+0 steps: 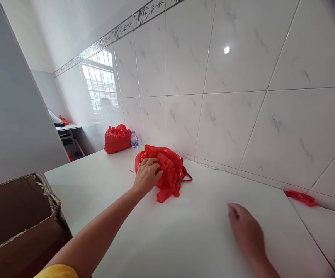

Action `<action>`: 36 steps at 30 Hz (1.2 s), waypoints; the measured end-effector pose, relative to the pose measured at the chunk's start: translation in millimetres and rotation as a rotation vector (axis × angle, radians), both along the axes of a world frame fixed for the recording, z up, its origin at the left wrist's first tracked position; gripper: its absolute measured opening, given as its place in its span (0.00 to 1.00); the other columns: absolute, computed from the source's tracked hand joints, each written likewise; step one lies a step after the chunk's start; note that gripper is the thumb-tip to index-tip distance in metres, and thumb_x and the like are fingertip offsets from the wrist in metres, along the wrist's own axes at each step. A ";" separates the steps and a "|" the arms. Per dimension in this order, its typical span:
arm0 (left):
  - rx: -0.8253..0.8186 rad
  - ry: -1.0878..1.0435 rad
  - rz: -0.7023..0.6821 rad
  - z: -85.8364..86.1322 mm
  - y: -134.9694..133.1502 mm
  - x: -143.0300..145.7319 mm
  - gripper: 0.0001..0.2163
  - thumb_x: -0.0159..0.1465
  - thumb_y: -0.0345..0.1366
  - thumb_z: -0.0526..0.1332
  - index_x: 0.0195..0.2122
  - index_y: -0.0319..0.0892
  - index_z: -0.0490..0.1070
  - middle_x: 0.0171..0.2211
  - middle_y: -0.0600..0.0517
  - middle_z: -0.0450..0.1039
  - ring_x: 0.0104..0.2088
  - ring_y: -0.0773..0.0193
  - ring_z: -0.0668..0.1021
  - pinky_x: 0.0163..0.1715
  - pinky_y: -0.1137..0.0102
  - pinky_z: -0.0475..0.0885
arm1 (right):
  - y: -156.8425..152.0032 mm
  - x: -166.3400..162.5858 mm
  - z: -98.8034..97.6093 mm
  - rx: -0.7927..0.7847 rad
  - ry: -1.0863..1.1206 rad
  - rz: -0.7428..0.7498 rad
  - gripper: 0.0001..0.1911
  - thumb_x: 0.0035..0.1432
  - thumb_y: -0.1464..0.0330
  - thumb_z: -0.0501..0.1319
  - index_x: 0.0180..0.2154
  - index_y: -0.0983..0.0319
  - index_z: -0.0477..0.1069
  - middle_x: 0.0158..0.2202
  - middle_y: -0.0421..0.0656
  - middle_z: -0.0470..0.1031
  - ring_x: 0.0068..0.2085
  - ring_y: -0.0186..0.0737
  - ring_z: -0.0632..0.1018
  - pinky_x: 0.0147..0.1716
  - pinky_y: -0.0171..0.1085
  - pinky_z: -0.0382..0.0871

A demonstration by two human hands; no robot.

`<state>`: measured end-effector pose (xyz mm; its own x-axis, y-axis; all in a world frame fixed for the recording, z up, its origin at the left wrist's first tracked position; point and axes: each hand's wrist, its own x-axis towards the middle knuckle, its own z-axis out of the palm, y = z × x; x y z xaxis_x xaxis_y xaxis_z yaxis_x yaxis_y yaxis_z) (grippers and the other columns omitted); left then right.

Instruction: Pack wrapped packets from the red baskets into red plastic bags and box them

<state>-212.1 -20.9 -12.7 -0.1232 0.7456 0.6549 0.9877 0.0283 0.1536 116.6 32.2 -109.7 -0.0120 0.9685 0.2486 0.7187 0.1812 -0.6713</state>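
Red plastic bags (pixel 170 172) lie in a crumpled heap on the white table (pixel 112 216) by the tiled wall (pixel 228 116). The left hand (pixel 147 175) closes over the heap, and the right hand (pixel 245 229) lies open, empty. The film looks light, limp and slippery, so the bunched handles (pixel 186 177) likely offer the surest hold.

Torn cardboard box (pixel 19 220), stuffed red bag (pixel 116 139) beside water bottle (pixel 134 139), red scrap (pixel 300 197) by tiled wall (pixel 228 116)

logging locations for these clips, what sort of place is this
Probably a kitchen or workroom: glossy white wall tiles behind a white counter, with red plastic bags and a water bottle.
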 end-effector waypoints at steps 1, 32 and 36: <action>-0.006 -0.016 -0.009 -3.4 -4.9 5.0 0.06 0.60 0.39 0.57 0.32 0.45 0.73 0.48 0.50 0.71 0.49 0.53 0.69 0.50 0.58 0.64 | -4.1 -18.9 2.4 0.088 -0.006 0.078 0.16 0.57 0.62 0.49 0.44 0.57 0.70 0.46 0.44 0.73 0.39 0.43 0.76 0.36 0.41 0.68; -0.345 0.004 0.122 -35.0 56.5 -15.8 0.34 0.54 0.39 0.63 0.62 0.54 0.53 0.65 0.45 0.47 0.62 0.41 0.54 0.54 0.46 0.56 | 21.9 -83.3 2.1 -0.468 1.754 0.362 0.11 0.53 0.64 0.61 0.39 0.58 0.71 0.37 0.40 0.78 0.38 0.38 0.79 0.31 0.35 0.74; -0.204 -0.004 0.179 -22.4 68.9 -0.2 0.34 0.55 0.38 0.62 0.63 0.51 0.52 0.67 0.43 0.38 0.65 0.37 0.44 0.55 0.38 0.47 | 20.2 -50.0 1.2 -0.387 1.729 0.180 0.10 0.53 0.61 0.62 0.37 0.58 0.70 0.31 0.37 0.77 0.29 0.33 0.76 0.22 0.31 0.70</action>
<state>-212.3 48.0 -35.1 -0.2671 0.8282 0.4927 0.9636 0.2332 0.1305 66.7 52.4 -108.5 -0.1111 0.9855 -0.1278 -0.7929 -0.1655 -0.5864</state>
